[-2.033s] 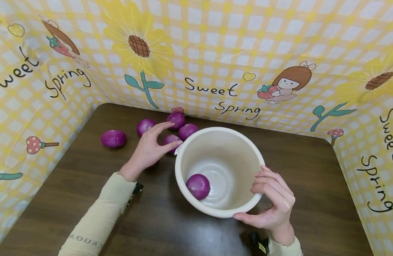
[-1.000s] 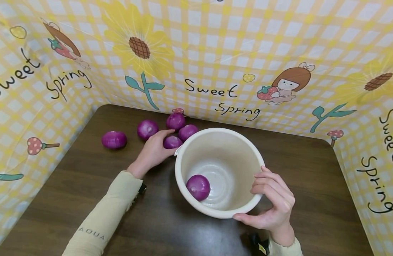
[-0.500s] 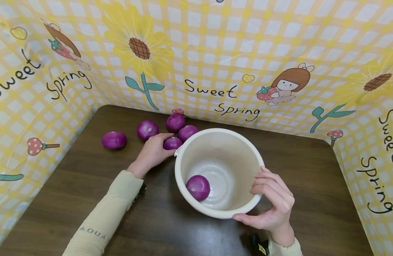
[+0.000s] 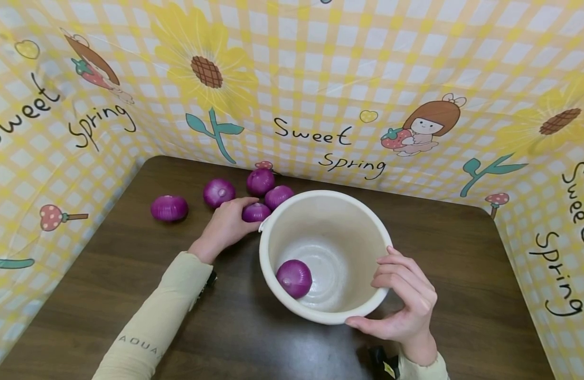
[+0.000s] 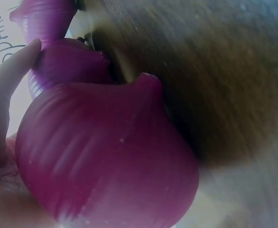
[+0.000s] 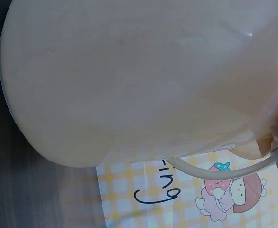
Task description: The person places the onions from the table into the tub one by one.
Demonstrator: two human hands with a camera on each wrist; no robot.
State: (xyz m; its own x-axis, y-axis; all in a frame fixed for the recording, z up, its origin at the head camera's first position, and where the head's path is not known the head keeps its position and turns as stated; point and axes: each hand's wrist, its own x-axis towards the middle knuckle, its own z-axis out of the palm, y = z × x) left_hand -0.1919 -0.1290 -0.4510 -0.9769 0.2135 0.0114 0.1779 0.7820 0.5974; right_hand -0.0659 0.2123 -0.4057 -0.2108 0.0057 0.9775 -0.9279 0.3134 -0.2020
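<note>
My left hand (image 4: 229, 221) curls round a purple onion (image 4: 256, 212) on the table, just left of the bucket's rim. In the left wrist view this onion (image 5: 110, 152) fills the foreground, its pointed tip upward, with a finger (image 5: 11, 71) reaching past it. The right hand (image 4: 408, 301) grips the rim of a cream bucket (image 4: 326, 315), thumb outside and fingers over the edge. The bucket tilts toward me, and one onion (image 4: 294, 278) lies inside it. From the right wrist, the bucket's smooth outer wall (image 6: 129, 85) and its handle (image 6: 224, 172) show.
Two onions, one at the back (image 4: 261, 181) and one by the bucket (image 4: 279, 197), sit close behind the held one. Another onion (image 4: 219, 192) is behind the left hand, and one more (image 4: 169, 208) lies farther left. Checked cloth walls (image 4: 320, 79) surround the dark wooden table (image 4: 463, 253).
My left hand has come down and a little toward me, its spread finger and thumb closing round the onion. It has barely moved in the last half second. The right hand stays on the bucket.
</note>
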